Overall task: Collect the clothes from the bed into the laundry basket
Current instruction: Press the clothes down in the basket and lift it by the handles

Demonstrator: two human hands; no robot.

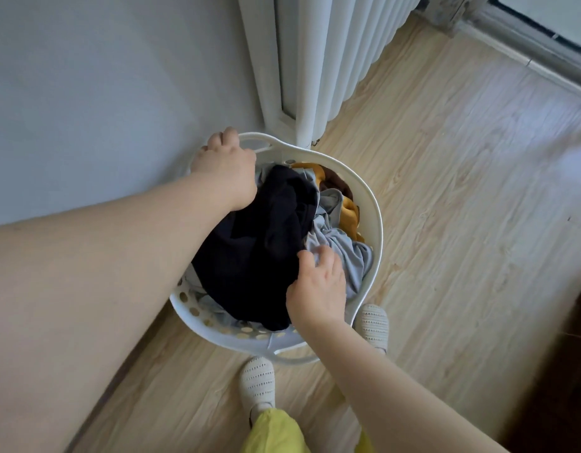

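A white plastic laundry basket [375, 220] with round holes stands on the wooden floor by the wall. Inside lie a black garment [259, 243], a grey garment [344, 237] and a mustard and brown one [334, 184]. My left hand [227, 168] is closed over the basket's far-left rim beside its handle opening. My right hand [318, 286] rests on the clothes at the near right, fingers bent and pressing into the grey and black fabric. The bed is out of view.
A white radiator [331, 60] stands right behind the basket against a grey wall [102, 93]. My feet in white slippers [258, 384] are just in front of the basket. Open wooden floor [462, 191] stretches to the right; a window sill runs along the top right.
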